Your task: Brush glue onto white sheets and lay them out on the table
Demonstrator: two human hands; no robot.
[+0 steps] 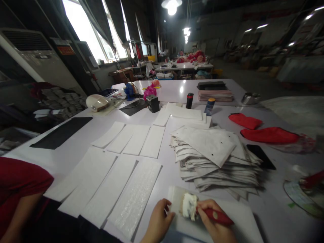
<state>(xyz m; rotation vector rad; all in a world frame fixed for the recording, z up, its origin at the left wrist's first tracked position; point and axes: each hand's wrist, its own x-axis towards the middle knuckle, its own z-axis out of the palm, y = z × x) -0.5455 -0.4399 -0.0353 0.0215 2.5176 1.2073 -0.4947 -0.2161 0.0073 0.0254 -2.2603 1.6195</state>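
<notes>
My right hand (214, 219) is closed around the red handle of a brush (219, 216), whose bristles are coated in thick white paste. The brush head rests over a pale sheet (238, 211) at the near edge of the table. Just left of the brush, my left hand (160, 217) has its fingers curled and apart at the sheet's left edge, holding nothing. Further left lies a white strip with a wet, shiny coating (135, 197), beside several matte white strips (111, 189). Behind my right hand rises a messy stack of white pieces (210, 152).
Red cloth pieces (270, 135) and a black phone-like slab (260, 156) lie right of the stack. A round container (306, 195) stands at the near right. Bottles (189, 101) are farther back. A person in a red sleeve (22, 189) is at the left.
</notes>
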